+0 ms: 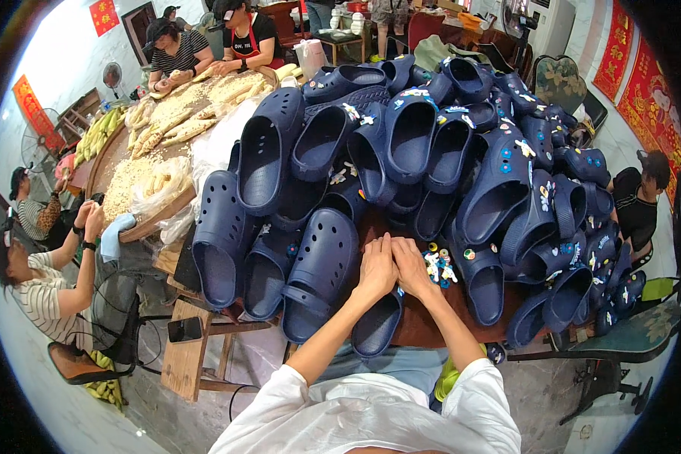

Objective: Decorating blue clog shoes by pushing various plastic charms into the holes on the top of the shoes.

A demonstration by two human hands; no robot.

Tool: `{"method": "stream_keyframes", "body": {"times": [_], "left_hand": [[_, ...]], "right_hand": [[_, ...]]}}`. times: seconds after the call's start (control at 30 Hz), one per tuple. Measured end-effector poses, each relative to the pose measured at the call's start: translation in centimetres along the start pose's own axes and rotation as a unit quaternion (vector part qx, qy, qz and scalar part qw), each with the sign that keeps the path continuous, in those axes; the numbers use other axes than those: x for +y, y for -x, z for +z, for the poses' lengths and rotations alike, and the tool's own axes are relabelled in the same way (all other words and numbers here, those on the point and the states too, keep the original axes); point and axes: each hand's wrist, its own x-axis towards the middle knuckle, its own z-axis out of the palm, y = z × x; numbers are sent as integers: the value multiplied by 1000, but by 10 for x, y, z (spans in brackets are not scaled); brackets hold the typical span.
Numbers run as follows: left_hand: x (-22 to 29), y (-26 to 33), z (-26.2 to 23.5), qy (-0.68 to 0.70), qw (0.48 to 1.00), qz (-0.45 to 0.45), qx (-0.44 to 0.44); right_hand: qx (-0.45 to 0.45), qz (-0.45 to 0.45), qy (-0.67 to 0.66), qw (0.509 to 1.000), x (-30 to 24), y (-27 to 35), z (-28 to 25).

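Note:
My left hand point(378, 266) and my right hand point(414, 265) meet over the front of a navy clog point(376, 327), fingers curled round its upper. The clog's open heel end points toward me, and my hands hide most of its toe. Whether a small charm sits between my fingers cannot be made out. Just right of my right hand lies a small heap of colourful shoe charms point(440, 266) on the brown tabletop point(420, 321). To the left of my hands, a plain clog with a heel strap point(320, 265) stands close by. A clog with charms point(483, 281) lies to the right.
A large pile of navy clogs point(410, 136) rises behind my hands. To the left are a wooden stool point(181, 359) with a phone point(185, 329) and a round tray point(98, 170) of corn. Several people sit around the tray; another person point(639, 197) is at the right.

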Motion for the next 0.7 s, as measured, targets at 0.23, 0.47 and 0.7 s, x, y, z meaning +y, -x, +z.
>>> {"method": "stream_keyframes", "body": {"times": [0.23, 0.47, 0.7], "left_hand": [[10, -2, -9, -44, 999, -15, 3], [13, 0, -14, -50, 998, -28, 8], [14, 1, -11, -56, 997, -23, 39]], "right_hand": [[-13, -1, 45, 999, 16, -5, 12], [-3, 34, 15, 999, 17, -10, 18], [41, 27, -12, 999, 24, -16, 24]]}}
